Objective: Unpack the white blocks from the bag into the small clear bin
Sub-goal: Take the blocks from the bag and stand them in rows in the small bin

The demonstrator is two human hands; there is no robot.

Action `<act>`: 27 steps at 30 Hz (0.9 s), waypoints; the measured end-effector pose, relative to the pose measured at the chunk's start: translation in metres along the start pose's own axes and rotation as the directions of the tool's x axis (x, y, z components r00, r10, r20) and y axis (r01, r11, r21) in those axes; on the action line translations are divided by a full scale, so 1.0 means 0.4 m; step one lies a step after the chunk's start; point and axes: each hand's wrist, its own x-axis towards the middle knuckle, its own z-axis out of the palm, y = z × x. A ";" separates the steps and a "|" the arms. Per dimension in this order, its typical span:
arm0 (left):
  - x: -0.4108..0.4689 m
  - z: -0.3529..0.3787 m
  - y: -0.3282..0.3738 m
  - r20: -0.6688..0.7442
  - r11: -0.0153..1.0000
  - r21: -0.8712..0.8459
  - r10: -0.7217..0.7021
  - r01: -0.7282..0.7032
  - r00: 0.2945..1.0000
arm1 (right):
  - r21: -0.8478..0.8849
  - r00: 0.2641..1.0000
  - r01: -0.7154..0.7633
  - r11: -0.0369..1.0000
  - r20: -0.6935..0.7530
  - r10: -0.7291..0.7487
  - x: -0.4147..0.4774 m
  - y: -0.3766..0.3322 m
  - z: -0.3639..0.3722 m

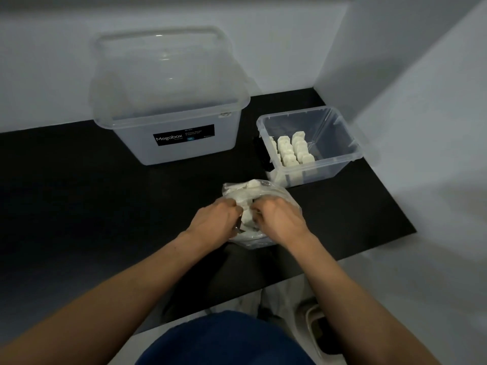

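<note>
Clear film bag [263, 191]: soft, crinkled and probably slippery. It lies just in front of the small clear bin [350, 143], off the bin's near left corner.
White blocks [247, 217]: small, chalky and square-edged. They look light and stiff, so one or two could be pinched by opposite flat faces. A loose heap shows through the film.
Blocks already in the bin [292, 148]: standing in neat rows against its left side, with the right side bare.
Left hand [213, 219]: fingers curled into the bag's mouth, gripping the film. I cannot tell whether they also pinch a block.
Right hand [279, 217]: likewise clenched on the film, just beside the left hand, with the fingertips hidden.
Best hold: judging by the limp film, spread the mouth and lift the blocks out rather than tipping the bag.
Large lidded box [168, 122]: left of the bin, lid on.
Black table top [79, 193]: under everything.
</note>
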 end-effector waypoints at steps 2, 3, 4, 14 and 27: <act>0.000 0.014 -0.006 -0.024 1.000 -0.029 -0.005 0.004 1.000 | -0.019 0.998 0.049 0.999 0.044 -0.049 0.015 -0.029 0.005; 0.000 0.019 -0.007 -0.032 0.999 -0.038 -0.005 0.004 0.999 | -0.028 0.996 0.051 0.998 0.073 -0.049 0.021 -0.039 0.005; -0.001 0.022 -0.008 -0.035 0.999 -0.045 -0.004 0.002 0.999 | -0.040 0.994 0.043 0.998 0.099 -0.039 0.026 -0.045 0.006; -0.016 0.006 -0.007 -0.029 0.998 -0.052 0.025 -0.027 0.999 | 0.004 0.999 -0.045 0.999 0.001 0.045 -0.034 -0.035 -0.061; 0.040 0.004 0.033 -0.091 0.997 0.076 0.028 -0.021 0.995 | 0.205 0.963 -0.150 0.967 -0.193 0.190 -0.123 0.036 -0.075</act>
